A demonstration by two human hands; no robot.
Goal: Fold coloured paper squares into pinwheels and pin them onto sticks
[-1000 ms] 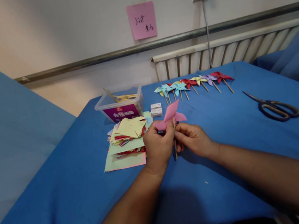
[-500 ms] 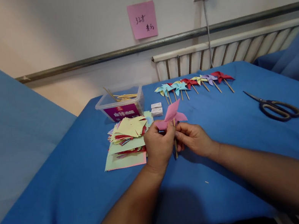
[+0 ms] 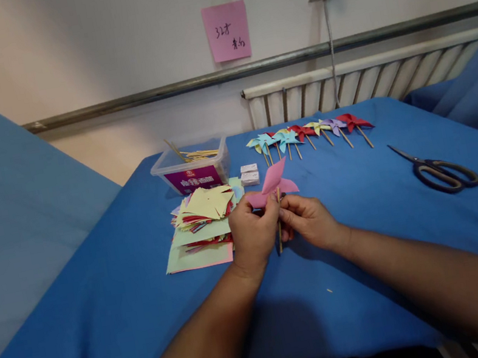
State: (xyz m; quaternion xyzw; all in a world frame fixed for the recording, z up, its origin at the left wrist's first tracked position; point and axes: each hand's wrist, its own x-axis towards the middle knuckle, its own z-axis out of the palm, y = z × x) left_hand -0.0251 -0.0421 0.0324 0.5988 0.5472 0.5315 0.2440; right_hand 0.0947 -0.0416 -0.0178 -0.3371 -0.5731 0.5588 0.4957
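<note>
A pink paper pinwheel (image 3: pixel 273 183) on a thin wooden stick (image 3: pixel 281 238) is held up above the blue cloth at the centre. My left hand (image 3: pixel 252 235) pinches the pink paper from the left. My right hand (image 3: pixel 310 219) grips the stick just under the paper from the right. Both hands touch each other around the stick. The lower end of the stick pokes out below my fingers.
A stack of cut coloured paper (image 3: pixel 203 222) lies left of my hands. Behind it stand a clear box of sticks (image 3: pixel 190 166) and two small white boxes (image 3: pixel 250 175). A row of finished pinwheels (image 3: pixel 307 133) lies at the back. Scissors (image 3: pixel 438 170) rest at the right.
</note>
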